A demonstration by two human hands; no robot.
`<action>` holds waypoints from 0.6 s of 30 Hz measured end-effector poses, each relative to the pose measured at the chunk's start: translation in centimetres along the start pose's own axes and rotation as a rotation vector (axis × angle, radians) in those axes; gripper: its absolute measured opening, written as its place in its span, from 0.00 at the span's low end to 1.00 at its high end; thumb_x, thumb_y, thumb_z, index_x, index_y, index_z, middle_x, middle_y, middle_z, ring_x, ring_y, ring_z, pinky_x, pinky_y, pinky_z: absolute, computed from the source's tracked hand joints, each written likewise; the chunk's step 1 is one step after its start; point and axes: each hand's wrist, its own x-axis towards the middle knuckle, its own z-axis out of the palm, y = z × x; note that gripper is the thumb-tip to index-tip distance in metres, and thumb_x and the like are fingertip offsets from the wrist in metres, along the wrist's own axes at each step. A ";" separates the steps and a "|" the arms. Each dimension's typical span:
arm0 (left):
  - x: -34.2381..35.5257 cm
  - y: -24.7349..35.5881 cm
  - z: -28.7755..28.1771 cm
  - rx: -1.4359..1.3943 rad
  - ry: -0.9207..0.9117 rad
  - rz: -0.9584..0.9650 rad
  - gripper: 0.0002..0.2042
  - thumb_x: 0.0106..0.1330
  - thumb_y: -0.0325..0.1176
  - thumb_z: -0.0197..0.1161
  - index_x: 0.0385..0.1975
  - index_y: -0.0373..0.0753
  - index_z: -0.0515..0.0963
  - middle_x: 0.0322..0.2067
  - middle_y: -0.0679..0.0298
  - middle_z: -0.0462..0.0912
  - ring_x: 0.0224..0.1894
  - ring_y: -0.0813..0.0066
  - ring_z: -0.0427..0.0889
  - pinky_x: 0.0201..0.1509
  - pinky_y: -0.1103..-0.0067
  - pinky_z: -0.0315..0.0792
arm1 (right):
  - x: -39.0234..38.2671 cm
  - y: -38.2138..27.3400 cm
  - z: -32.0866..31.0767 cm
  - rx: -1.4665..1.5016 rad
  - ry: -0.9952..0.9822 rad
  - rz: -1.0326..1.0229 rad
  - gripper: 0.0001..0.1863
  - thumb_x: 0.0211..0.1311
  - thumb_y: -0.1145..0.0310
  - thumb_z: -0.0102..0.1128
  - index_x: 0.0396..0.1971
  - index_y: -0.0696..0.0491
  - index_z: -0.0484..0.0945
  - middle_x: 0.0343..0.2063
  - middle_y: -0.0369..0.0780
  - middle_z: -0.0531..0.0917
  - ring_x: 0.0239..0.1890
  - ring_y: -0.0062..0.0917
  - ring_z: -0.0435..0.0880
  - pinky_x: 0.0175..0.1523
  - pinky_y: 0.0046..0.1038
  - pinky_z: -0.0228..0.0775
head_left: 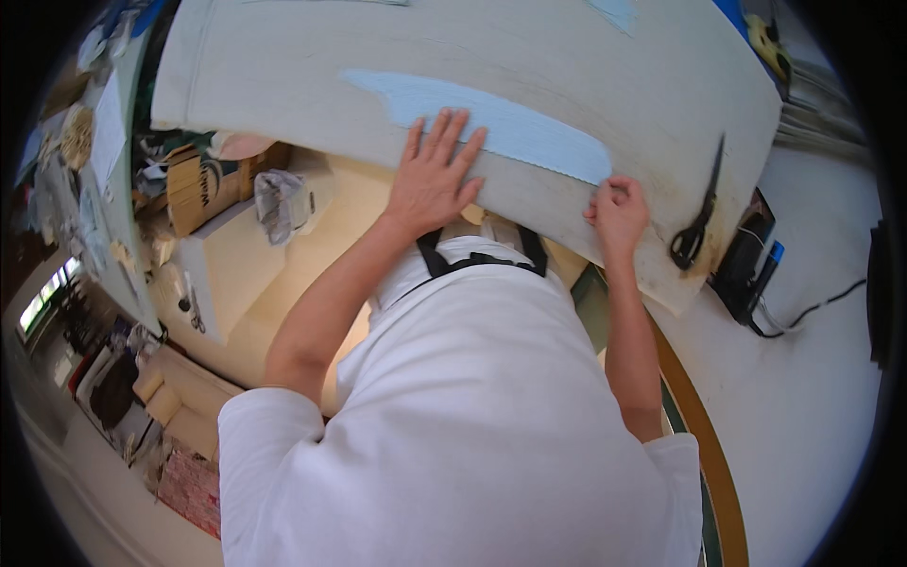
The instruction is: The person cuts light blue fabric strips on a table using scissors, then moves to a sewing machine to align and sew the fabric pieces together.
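Observation:
A long, narrow piece of light blue fabric (501, 123) lies flat across the pale table (274, 76) before me. Its near edge looks finely jagged, and its left end tapers unevenly. My left hand (435, 180) is open, palm down, with spread fingertips on the fabric's near edge and the rest on the tabletop. At the fabric's right end, my right hand (619, 215) is curled with thumb and fingers closed at the corner. The bit of cloth between those fingers is mostly hidden.
Black scissors (699, 222) lie to the right, near a black device (744, 250) with a cable. Another light blue scrap (619, 11) is at the far edge. Left of the table are a cardboard box (194, 189) and a clear plastic bag (279, 208).

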 end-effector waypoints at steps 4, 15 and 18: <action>-0.4 -0.4 0.0 0.015 -0.012 -0.013 0.33 0.65 0.45 0.57 0.70 0.45 0.59 0.73 0.55 0.51 0.75 0.56 0.47 0.76 0.57 0.38 | 0.4 1.0 0.7 -0.052 -0.020 -0.079 0.06 0.59 0.73 0.61 0.35 0.55 0.75 0.15 0.38 0.82 0.15 0.19 0.81 0.21 0.23 0.71; 0.4 0.6 0.1 0.074 -0.021 0.037 0.32 0.66 0.44 0.55 0.70 0.46 0.59 0.72 0.56 0.52 0.75 0.57 0.48 0.76 0.58 0.37 | -0.3 -0.5 0.3 0.110 -0.035 0.012 0.06 0.63 0.74 0.58 0.38 0.59 0.74 0.20 0.39 0.81 0.17 0.19 0.81 0.21 0.21 0.72; 1.0 1.3 0.1 0.047 -0.056 0.082 0.32 0.67 0.44 0.55 0.70 0.45 0.59 0.72 0.57 0.53 0.75 0.58 0.48 0.76 0.59 0.37 | -0.4 0.4 -1.7 0.267 0.099 0.030 0.07 0.61 0.73 0.59 0.37 0.59 0.75 0.18 0.39 0.82 0.15 0.17 0.79 0.22 0.23 0.72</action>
